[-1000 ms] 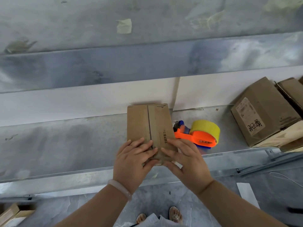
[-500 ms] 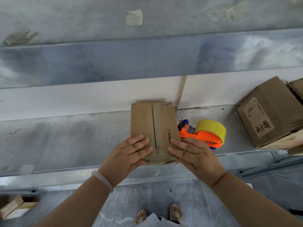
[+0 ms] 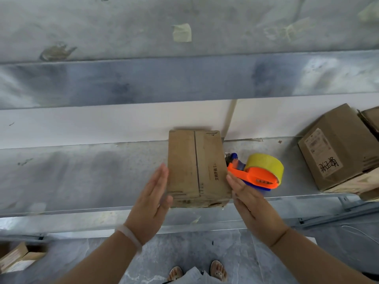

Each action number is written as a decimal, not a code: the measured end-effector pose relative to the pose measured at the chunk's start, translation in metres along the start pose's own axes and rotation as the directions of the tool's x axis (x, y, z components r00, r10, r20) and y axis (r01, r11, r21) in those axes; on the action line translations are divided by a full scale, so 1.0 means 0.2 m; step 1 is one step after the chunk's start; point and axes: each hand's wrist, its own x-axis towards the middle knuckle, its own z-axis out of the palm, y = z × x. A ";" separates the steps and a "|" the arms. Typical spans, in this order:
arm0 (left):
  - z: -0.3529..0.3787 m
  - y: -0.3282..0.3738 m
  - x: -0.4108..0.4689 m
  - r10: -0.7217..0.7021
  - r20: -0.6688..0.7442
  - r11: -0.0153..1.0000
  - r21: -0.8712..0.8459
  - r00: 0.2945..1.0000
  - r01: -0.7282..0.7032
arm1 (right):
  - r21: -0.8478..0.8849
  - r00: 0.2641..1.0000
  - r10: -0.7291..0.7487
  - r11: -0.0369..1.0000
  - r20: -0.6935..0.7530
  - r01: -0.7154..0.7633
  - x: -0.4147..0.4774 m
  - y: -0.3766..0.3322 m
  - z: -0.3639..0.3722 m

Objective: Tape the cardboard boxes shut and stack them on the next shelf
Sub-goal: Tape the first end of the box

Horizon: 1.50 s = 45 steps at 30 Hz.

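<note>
I'm bracketing the box [image 3: 196, 167] for taping, left hand [image 3: 151, 201] and right hand [image 3: 252, 203] flat, fingers [image 3: 161, 179] straight and empty; next I'm probably needing the tape dispenser [image 3: 258, 178]

I'm seeing a small brown cardboard box [image 3: 196, 167] lying flat on the metal shelf [image 3: 102, 177], its flaps closed along a centre seam. An orange tape dispenser [image 3: 256, 173] with a yellow roll is sitting just to its right, and a larger labelled box [image 3: 338, 148] is resting tilted further right.

Cardboard box [image 3: 196, 169] on metal shelf [image 3: 82, 177], flat hands flanking it, left hand [image 3: 152, 199], right hand [image 3: 249, 199], tape dispenser [image 3: 258, 171] beside
</note>
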 end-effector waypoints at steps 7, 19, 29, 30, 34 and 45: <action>0.21 0.27 0.11 -0.646 -0.050 0.621 -0.615 0.762 0.486 | 0.622 0.820 0.573 0.648 -0.018 -0.439 0.14 -0.31 0.22; 0.26 0.25 0.08 -0.646 -0.204 0.643 -0.666 0.736 0.379 | 0.446 0.771 0.624 0.730 -0.127 -0.518 0.12 -0.30 0.27; 0.24 0.21 0.06 -0.547 -0.124 0.672 -0.655 0.828 0.346 | 0.590 0.768 0.638 0.642 -0.056 -0.490 0.13 -0.30 0.27; 0.24 0.21 0.06 -0.540 -0.130 0.676 -0.655 0.832 0.337 | 0.571 0.779 0.625 0.658 -0.051 -0.491 0.13 -0.29 0.27; 0.24 0.19 0.05 -0.596 -0.113 0.633 -0.675 0.795 0.379 | 0.498 0.808 0.588 0.715 -0.048 -0.491 0.11 -0.27 0.24; 0.21 0.23 0.03 -0.677 0.025 0.456 -0.770 0.735 0.446 | 0.594 0.785 0.612 0.597 0.099 -0.540 0.14 -0.29 0.19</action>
